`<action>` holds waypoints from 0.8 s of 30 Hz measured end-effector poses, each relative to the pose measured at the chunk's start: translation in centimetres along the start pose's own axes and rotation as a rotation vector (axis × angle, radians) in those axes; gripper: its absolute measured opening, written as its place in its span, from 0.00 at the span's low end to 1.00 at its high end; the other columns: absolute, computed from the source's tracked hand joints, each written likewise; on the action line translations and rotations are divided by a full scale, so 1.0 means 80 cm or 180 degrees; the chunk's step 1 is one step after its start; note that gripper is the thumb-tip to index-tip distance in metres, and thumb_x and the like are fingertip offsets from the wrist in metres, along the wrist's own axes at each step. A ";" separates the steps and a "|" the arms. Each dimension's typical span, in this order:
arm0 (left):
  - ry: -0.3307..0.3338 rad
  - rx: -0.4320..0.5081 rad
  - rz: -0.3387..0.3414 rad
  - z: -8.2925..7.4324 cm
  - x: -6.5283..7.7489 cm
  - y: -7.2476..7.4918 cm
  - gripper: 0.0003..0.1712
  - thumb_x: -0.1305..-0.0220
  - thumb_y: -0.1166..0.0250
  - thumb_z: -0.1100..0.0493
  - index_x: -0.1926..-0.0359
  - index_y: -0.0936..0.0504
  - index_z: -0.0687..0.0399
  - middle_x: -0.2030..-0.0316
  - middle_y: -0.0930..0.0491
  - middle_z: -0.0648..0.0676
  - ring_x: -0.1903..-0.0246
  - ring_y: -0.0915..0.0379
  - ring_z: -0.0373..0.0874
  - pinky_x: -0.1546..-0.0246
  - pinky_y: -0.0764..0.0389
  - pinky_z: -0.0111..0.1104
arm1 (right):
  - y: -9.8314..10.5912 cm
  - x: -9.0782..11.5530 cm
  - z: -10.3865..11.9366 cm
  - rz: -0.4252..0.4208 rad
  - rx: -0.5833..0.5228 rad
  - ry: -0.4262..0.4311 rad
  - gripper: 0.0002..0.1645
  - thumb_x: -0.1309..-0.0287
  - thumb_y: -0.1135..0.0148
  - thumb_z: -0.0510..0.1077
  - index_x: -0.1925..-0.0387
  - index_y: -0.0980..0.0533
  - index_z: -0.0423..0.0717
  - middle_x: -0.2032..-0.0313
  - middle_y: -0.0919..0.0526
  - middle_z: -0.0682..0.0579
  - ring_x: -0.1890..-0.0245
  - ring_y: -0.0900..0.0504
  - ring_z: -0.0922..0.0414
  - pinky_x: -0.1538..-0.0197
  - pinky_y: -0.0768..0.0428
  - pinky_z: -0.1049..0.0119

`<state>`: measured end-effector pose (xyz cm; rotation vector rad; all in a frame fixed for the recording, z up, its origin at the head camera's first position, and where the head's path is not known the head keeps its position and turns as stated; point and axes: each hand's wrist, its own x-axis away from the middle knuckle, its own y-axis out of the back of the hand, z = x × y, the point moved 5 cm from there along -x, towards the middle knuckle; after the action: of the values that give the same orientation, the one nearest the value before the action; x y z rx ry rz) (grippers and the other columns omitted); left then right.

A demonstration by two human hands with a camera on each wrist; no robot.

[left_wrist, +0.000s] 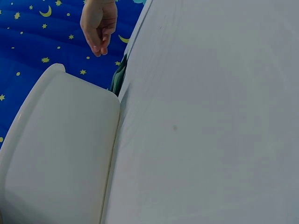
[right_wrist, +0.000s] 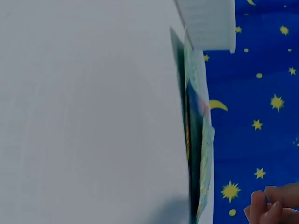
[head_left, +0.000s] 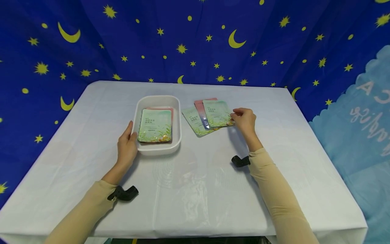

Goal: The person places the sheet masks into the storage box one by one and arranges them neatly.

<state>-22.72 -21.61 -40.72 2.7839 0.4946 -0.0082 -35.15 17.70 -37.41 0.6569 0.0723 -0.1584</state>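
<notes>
- Left hand (head_left: 127, 145): lies against the left side of the tub (head_left: 158, 151), thumb at the rim. Other fingers mostly hidden behind the wall; cannot tell whether they clamp it or only rest there.
- Tub: white, upright, on the table (head_left: 189, 189), left of centre. Holds a small stack: green packet (head_left: 154, 123) uppermost, face up, a pink edge (head_left: 172, 127) showing beneath it along the top and right. Count of the stack cannot be read.
- Right hand (head_left: 246, 120): at the right edge of the fan. Fingers loosely bent, tips near one another, nothing between them. From above, the tips overlap the packet's edge; both wrist views show a gap, so no contact.
- Fan: three packets on the table, right of the tub and apart from it. Left green packet (head_left: 193, 120) lowest, pink packet (head_left: 199, 106) over it, right green packet (head_left: 217, 112) on top.
- Side-on, right wrist view: fan edges slightly spread, not pressed flat.
- Both arms: tan sleeves (head_left: 280, 196), a black mount (head_left: 240, 161) at each wrist.
- Behind table: blue backdrop (head_left: 170, 40), yellow moons and stars; pale blue lettered patch (head_left: 362, 98) at right.
</notes>
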 end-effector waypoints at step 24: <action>-0.0003 0.0006 -0.0004 0.000 0.001 0.000 0.30 0.25 0.57 0.65 0.25 0.49 0.60 0.24 0.51 0.56 0.25 0.57 0.48 0.23 0.52 0.39 | 0.000 -0.004 -0.048 0.0226 0.0487 -0.0567 0.21 0.36 0.40 0.46 0.45 0.21 0.39 0.58 0.13 0.38 0.61 0.14 0.45 0.53 0.18 0.53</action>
<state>-22.65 -21.56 -40.71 2.7852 0.4963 -0.0103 -35.52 20.06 -40.40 0.7941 -0.1354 -0.1545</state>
